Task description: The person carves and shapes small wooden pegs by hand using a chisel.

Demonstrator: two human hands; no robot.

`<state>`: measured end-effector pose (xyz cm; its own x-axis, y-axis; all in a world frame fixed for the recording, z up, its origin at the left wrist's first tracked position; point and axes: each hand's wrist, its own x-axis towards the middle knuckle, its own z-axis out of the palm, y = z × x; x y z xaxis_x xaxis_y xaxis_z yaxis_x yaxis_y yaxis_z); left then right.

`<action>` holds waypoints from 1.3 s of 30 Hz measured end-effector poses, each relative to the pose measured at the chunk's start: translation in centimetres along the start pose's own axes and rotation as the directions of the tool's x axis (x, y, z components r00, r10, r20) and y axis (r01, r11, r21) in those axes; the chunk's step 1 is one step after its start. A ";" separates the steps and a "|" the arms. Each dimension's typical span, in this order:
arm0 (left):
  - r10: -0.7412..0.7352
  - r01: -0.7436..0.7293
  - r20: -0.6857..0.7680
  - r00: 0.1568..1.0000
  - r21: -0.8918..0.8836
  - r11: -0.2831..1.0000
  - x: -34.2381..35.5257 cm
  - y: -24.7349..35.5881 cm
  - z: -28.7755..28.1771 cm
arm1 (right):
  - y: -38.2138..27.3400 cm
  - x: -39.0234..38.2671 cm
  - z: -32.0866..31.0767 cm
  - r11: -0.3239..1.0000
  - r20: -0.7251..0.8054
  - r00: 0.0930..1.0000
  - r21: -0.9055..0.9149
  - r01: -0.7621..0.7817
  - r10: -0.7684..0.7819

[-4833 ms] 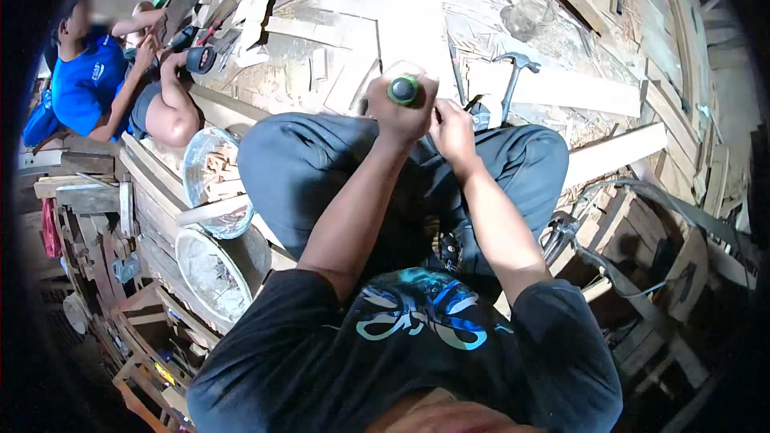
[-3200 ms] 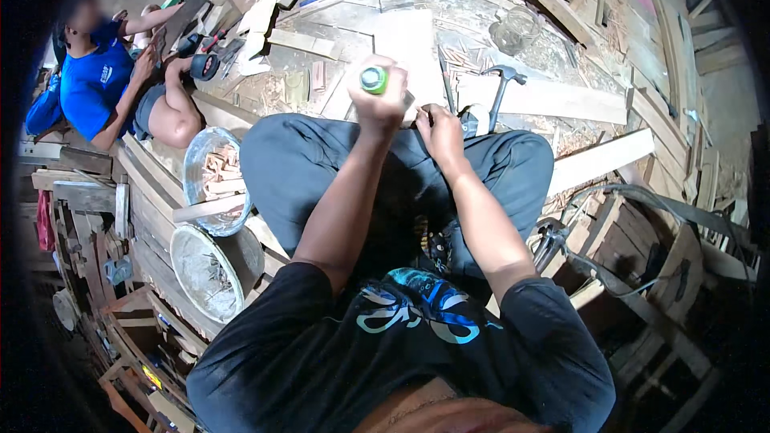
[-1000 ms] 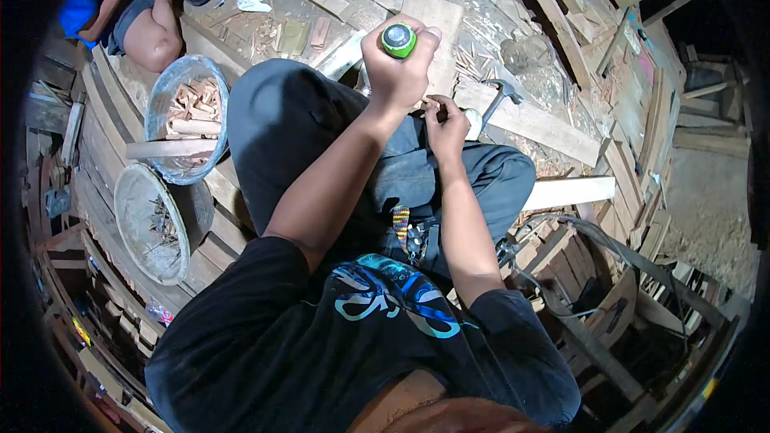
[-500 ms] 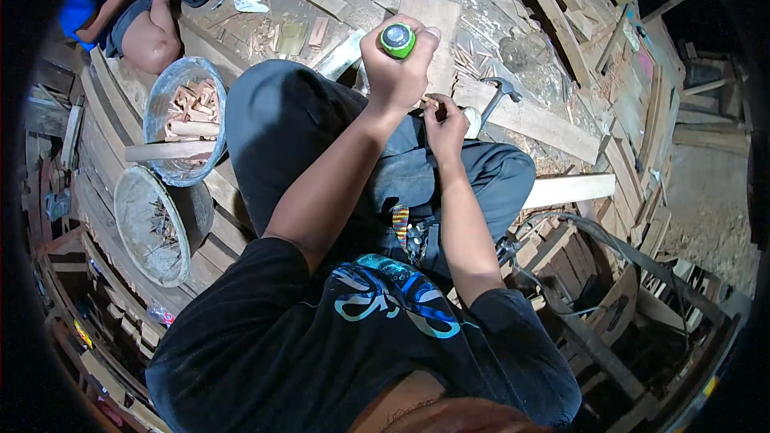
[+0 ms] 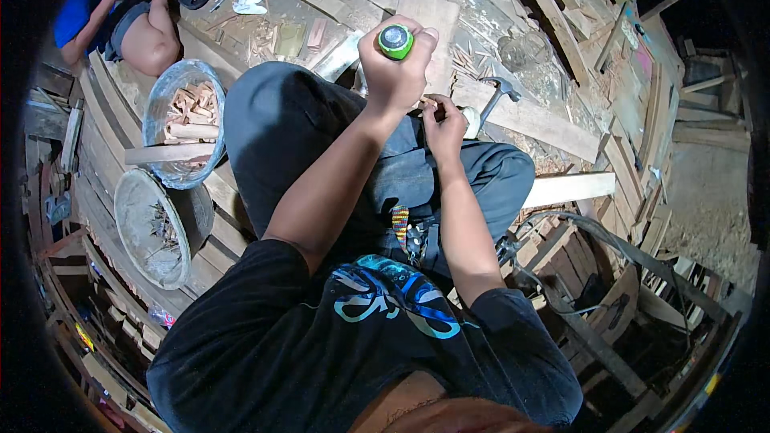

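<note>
1. Scrap planks (image 5: 525, 116) littered our workshop floor.
2. Our left hand (image 5: 395, 72) was fisted around a green-capped tool handle (image 5: 395, 41), above the knee.
3. Beside it, our right hand (image 5: 443, 124) pinched a small wood piece (image 5: 427, 102).

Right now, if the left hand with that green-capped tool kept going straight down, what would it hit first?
Probably the small wood piece pinched by the right hand, just beneath the left hand and its green-capped tool; depth is unclear.

Your single head camera looks steeply down from above your shoulders, close over your lap, facing forward onto the plank floor (image 5: 553, 120); its fisheye bends edges and darkens the frame's rim.
</note>
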<state>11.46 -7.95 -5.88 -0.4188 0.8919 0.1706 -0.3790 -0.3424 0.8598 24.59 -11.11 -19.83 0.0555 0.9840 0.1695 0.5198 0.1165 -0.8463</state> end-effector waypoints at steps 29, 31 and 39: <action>-0.011 0.011 -0.003 1.000 -0.032 0.999 0.2 -0.2 0.4 | -22.4 -0.8 -16.6 -0.394 -0.113 0.821 0.908 -0.144 -0.560; -0.016 0.017 0.010 1.000 -0.065 0.998 0.2 -0.4 0.6 | -27.6 -0.9 -17.0 -0.486 -0.134 0.778 0.841 -0.238 -0.614; 0.008 -0.008 0.004 1.000 -0.168 0.986 0.2 0.6 0.1 | -33.0 -1.3 -17.2 -0.350 0.074 0.707 0.830 -0.434 -0.703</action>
<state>11.22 -7.92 -5.31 -0.4184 0.8903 0.1799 -0.5087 -0.3938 0.7656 22.05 -18.57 16.54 -0.3892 0.6241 0.6775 -0.9135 -0.3558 -0.1970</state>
